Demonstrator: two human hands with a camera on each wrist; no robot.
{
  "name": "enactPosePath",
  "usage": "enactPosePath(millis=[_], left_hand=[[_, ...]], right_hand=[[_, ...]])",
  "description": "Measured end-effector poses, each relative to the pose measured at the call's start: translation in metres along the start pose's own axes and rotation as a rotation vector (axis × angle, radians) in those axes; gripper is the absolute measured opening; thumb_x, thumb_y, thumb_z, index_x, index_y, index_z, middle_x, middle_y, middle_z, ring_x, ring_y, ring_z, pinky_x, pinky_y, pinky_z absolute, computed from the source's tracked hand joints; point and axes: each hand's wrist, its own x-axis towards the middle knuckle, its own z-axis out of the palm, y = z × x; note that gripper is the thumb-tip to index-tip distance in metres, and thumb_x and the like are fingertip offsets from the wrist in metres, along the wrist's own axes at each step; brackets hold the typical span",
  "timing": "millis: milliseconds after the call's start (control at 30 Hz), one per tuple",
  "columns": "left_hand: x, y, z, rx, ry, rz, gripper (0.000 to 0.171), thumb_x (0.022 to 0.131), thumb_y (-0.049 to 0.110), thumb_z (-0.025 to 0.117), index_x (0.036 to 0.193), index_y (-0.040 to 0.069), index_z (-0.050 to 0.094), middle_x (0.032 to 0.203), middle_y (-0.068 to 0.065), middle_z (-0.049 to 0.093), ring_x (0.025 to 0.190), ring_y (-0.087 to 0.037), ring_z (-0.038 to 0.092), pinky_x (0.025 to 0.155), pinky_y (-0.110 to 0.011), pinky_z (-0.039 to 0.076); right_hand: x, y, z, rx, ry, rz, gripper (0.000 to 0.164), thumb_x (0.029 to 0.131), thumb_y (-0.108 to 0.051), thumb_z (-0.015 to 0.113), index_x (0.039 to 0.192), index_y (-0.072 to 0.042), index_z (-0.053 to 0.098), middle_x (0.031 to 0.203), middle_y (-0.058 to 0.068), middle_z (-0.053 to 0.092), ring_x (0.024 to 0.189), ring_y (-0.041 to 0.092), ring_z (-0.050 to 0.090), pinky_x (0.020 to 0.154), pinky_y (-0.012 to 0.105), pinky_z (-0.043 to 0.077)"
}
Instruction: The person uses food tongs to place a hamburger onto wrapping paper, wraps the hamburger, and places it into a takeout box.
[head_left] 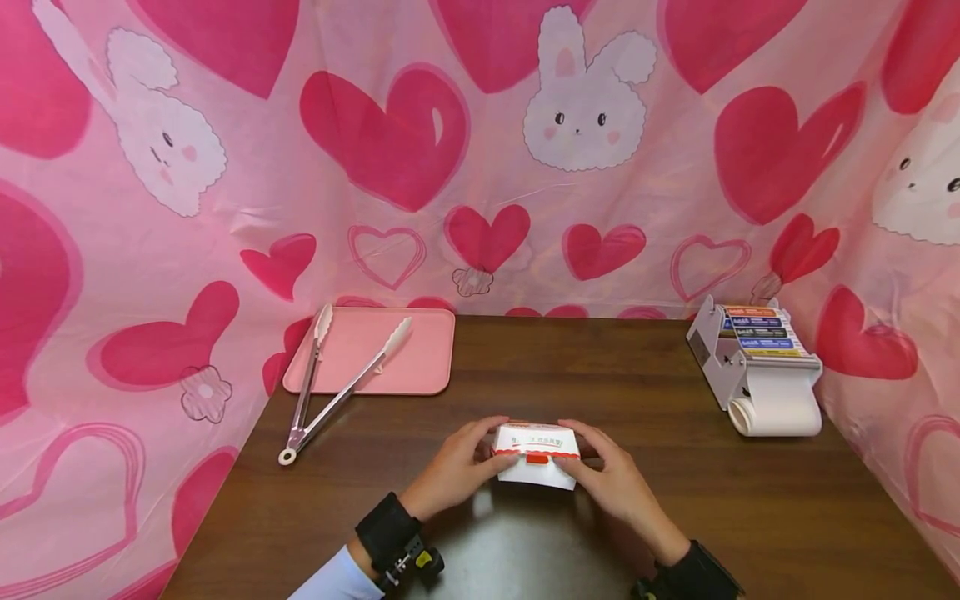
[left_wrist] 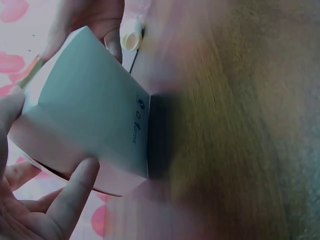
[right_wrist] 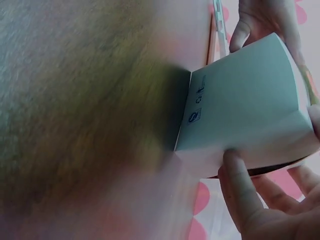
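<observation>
A white cardboard food box (head_left: 536, 477) with a red wavy band and an orange-red front tab is held between both hands at the near middle of the table. On its left side, my left hand (head_left: 453, 468) grips it, thumb on the front and fingers reaching round the side. My right hand (head_left: 617, 477) holds the opposite side the same way. In the left wrist view the box's plain bottom (left_wrist: 95, 95) with small dark print faces the camera, tilted. Left fingers (left_wrist: 75, 197) press its side there; right fingers (right_wrist: 239, 185) do so in the right wrist view.
Long metal tongs (head_left: 337, 400) lie spread, partly over a pink tray (head_left: 420, 367) at the back left. A grey dispenser (head_left: 708, 354) with colourful labels and a white paper roll (head_left: 783, 404) stands at the right. Pink heart-patterned sheeting (head_left: 495, 150) surrounds the wooden table (head_left: 570, 367).
</observation>
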Motion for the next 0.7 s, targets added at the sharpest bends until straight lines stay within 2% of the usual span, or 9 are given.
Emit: enactPosePath(millis=[67, 167, 300, 400, 567, 700], left_hand=[[0.0, -0.001, 0.0, 0.003, -0.004, 0.002, 0.063, 0.092, 0.04, 0.074, 0.145, 0.015, 0.053, 0.118, -0.002, 0.06, 0.091, -0.012, 0.058, 0.075, -0.026, 0.048], [0.001, -0.001, 0.0, 0.019, -0.003, 0.001, 0.064, 0.092, 0.04, 0.074, 0.146, 0.014, 0.052, 0.118, -0.003, 0.061, 0.092, -0.013, 0.057, 0.076, -0.027, 0.047], [0.001, 0.004, 0.002, 0.035, 0.015, -0.014, 0.065, 0.094, 0.044, 0.071, 0.146, 0.012, 0.052, 0.105, -0.001, 0.059, 0.088, -0.013, 0.055, 0.074, -0.027, 0.046], [0.0, 0.009, 0.006, 0.049, 0.035, -0.035, 0.065, 0.094, 0.047, 0.069, 0.146, 0.012, 0.052, 0.106, -0.001, 0.058, 0.089, -0.012, 0.055, 0.074, -0.027, 0.047], [-0.002, 0.015, 0.01, 0.088, 0.061, -0.066, 0.062, 0.096, 0.048, 0.065, 0.146, 0.015, 0.05, 0.116, -0.003, 0.06, 0.093, -0.013, 0.057, 0.078, -0.031, 0.048], [-0.005, 0.015, 0.011, 0.102, 0.051, -0.067, 0.072, 0.094, 0.053, 0.067, 0.15, 0.014, 0.045, 0.124, -0.006, 0.059, 0.097, -0.014, 0.058, 0.08, -0.032, 0.05]], right_hand=[[0.0, 0.001, -0.001, 0.002, -0.006, 0.008, 0.057, 0.089, -0.032, 0.079, 0.142, -0.024, 0.059, 0.132, 0.007, 0.061, 0.104, 0.024, 0.064, 0.08, 0.035, 0.052], [0.0, 0.003, -0.002, -0.006, -0.01, -0.011, 0.061, 0.088, -0.031, 0.079, 0.144, -0.02, 0.057, 0.132, 0.009, 0.061, 0.105, 0.025, 0.065, 0.081, 0.034, 0.053], [0.0, 0.002, 0.003, -0.048, 0.021, -0.05, 0.064, 0.087, -0.031, 0.08, 0.144, -0.016, 0.056, 0.129, 0.012, 0.063, 0.102, 0.023, 0.066, 0.082, 0.033, 0.054], [0.0, -0.003, 0.009, -0.112, 0.068, -0.055, 0.067, 0.085, -0.037, 0.082, 0.142, -0.014, 0.056, 0.127, 0.012, 0.063, 0.099, 0.022, 0.063, 0.081, 0.035, 0.053], [-0.001, -0.012, 0.019, -0.252, 0.175, -0.082, 0.067, 0.085, -0.045, 0.08, 0.138, -0.011, 0.058, 0.128, 0.012, 0.065, 0.106, 0.029, 0.063, 0.084, 0.047, 0.051], [-0.003, -0.015, 0.024, -0.299, 0.204, -0.085, 0.065, 0.089, -0.046, 0.076, 0.139, -0.011, 0.057, 0.129, 0.013, 0.065, 0.107, 0.033, 0.064, 0.086, 0.053, 0.051]])
